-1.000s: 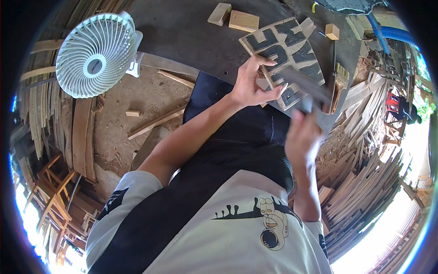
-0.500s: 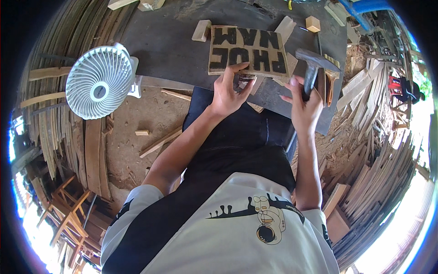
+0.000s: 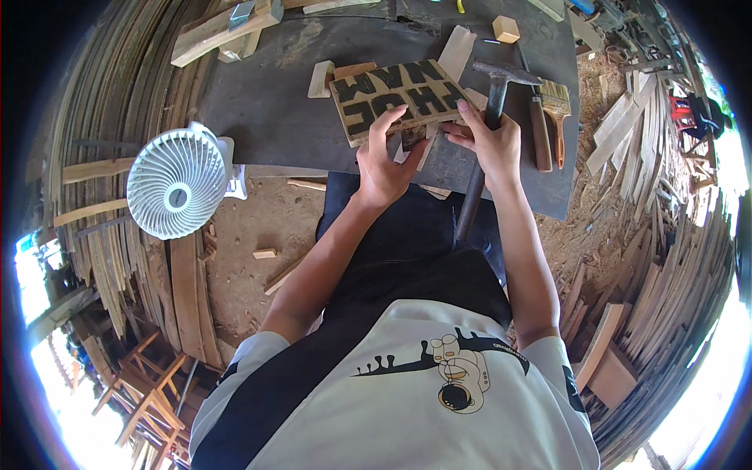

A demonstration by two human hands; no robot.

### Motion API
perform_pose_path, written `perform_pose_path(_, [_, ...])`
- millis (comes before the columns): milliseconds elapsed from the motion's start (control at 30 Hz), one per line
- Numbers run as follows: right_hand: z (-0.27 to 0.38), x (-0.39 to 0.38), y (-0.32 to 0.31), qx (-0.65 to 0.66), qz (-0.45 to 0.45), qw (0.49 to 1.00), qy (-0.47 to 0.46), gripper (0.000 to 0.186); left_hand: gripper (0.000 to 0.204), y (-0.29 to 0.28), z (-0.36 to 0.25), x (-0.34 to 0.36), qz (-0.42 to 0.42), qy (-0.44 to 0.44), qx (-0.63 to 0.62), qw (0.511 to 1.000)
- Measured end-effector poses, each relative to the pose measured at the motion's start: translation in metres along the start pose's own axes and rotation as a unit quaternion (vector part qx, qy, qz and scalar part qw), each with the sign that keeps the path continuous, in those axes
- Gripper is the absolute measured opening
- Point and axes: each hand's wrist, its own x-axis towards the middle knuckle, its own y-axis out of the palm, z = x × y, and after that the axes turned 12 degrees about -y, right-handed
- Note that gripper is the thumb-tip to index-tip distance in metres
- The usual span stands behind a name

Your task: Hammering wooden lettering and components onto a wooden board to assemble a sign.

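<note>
A wooden board with black raised lettering point(image 3: 370, 84) is in both hands above the dark table's near edge. My left hand point(image 3: 380, 164) grips its lower left edge, index finger over the top and thumb underneath. My right hand point(image 3: 497, 149) holds a steel hammer point(image 3: 495, 98), its head up beside the board and its handle hanging down past the wrist; the thumb also touches the board's right corner. Pale wood strips point(image 3: 454, 51) lie behind and under the board. Right of the hammer lie a wooden-handled tool point(image 3: 542, 137) and a paintbrush point(image 3: 558, 117).
The dark table point(image 3: 266, 106) carries offcuts point(image 3: 227, 35) and a small wood block point(image 3: 506, 29). A white fan point(image 3: 176, 184) is clipped at its left edge. Lumber stacks line the left point(image 3: 110, 102) and right point(image 3: 666, 313) sides. Wooden chairs point(image 3: 149, 380) stand at lower left.
The hammer, blurred over the board a second ago, now stands upright at its right. The board has turned anticlockwise, and my right thumb has come onto its corner. The view has shifted.
</note>
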Motion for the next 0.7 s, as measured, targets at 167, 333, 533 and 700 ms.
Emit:
perform_pose_path(167, [0.005,0.002,-0.004,0.078,-0.042,0.996,0.023,0.023,0.073,0.008,-0.009,0.011,0.023,0.007,-0.025,0.999])
perform_pose_path(333, [0.014,0.001,-0.002,0.108,-0.056,0.992,-0.013,0.033,0.074,0.013,-0.009,0.016,0.026,-0.038,-0.077,0.996])
perform_pose_path(533, [-0.003,0.000,-0.004,0.107,-0.057,0.993,0.003,0.030,0.073,0.018,-0.005,0.017,0.001,-0.025,-0.030,0.999])
perform_pose_path(700, [-0.013,-0.010,-0.006,0.095,-0.077,0.992,-0.034,0.031,0.067,0.023,0.011,0.012,-0.035,0.024,0.021,0.999])
